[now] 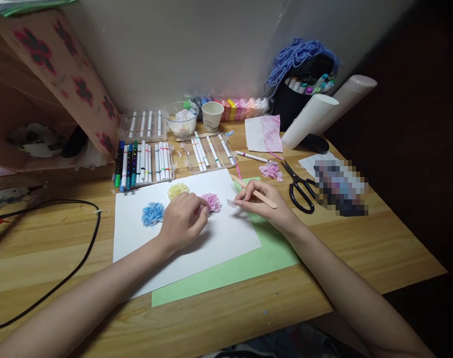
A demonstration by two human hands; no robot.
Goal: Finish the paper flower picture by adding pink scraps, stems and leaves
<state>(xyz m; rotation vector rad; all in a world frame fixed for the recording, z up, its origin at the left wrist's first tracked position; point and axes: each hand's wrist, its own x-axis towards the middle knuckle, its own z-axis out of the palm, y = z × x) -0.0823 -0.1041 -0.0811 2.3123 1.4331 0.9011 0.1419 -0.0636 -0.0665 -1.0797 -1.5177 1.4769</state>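
Observation:
On a white sheet of paper (219,233) are three round clusters of crumpled bits: a blue cluster (152,214), a yellow cluster (178,190) and a pink cluster (212,203). My left hand (184,219) rests over the sheet with its fingers curled in beside the pink cluster; its fingertips are partly hidden, and I cannot make out what they hold. Over the sheet's right edge, my right hand (262,199) is closed around a wooden craft stick (267,200). A small pale scrap (231,203) is pinched at its fingertips. Under the white sheet lies a green sheet (226,271).
Black-handled scissors (301,194) lie right of my right hand, near pink paper shreds (271,170) and a half-coloured pink paper (264,134). Behind the sheet are marker trays (207,153), a clear bowl (181,120) and a paper cup (212,116). A black cable (88,253) curves at left.

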